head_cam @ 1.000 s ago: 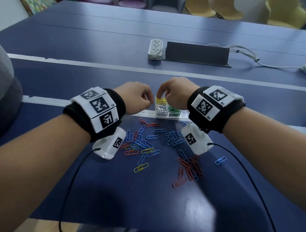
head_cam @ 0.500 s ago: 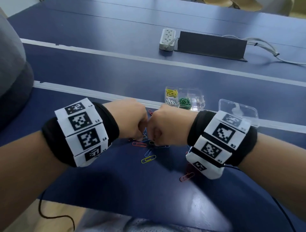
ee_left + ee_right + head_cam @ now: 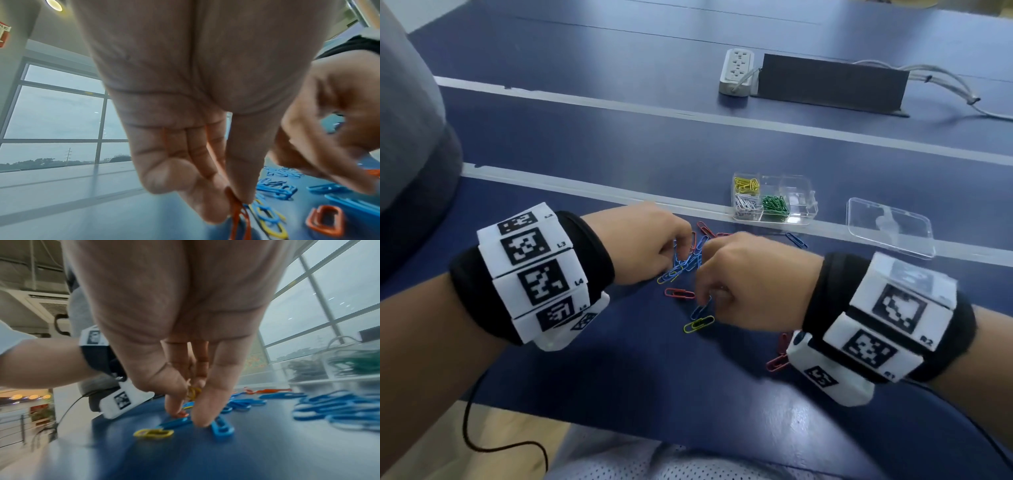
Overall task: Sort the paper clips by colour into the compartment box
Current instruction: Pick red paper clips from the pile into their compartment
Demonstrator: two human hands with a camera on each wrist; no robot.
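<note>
Loose red, blue and yellow paper clips (image 3: 688, 270) lie on the blue table between my hands. My left hand (image 3: 683, 246) reaches into the heap and pinches a red clip (image 3: 239, 216) between thumb and fingers. My right hand (image 3: 703, 301) is fingers-down on the table, with a yellow clip (image 3: 193, 392) held among its curled fingers and a fingertip on a blue clip (image 3: 222, 426). The clear compartment box (image 3: 810, 205) stands beyond the heap, holding yellow (image 3: 746, 185), white (image 3: 746, 205) and green clips (image 3: 775, 205) in separate compartments.
The box's clear lid (image 3: 890, 226) lies to its right. A single blue clip (image 3: 796, 240) and red clips (image 3: 777, 363) lie apart from the heap. A power strip (image 3: 736, 72) and a dark cable housing (image 3: 832, 85) sit far back. The table's front edge is near my lap.
Both hands have come back from over the box to the loose heap nearer me. Their fingers are now down among the clips, and the head view has tilted down.
</note>
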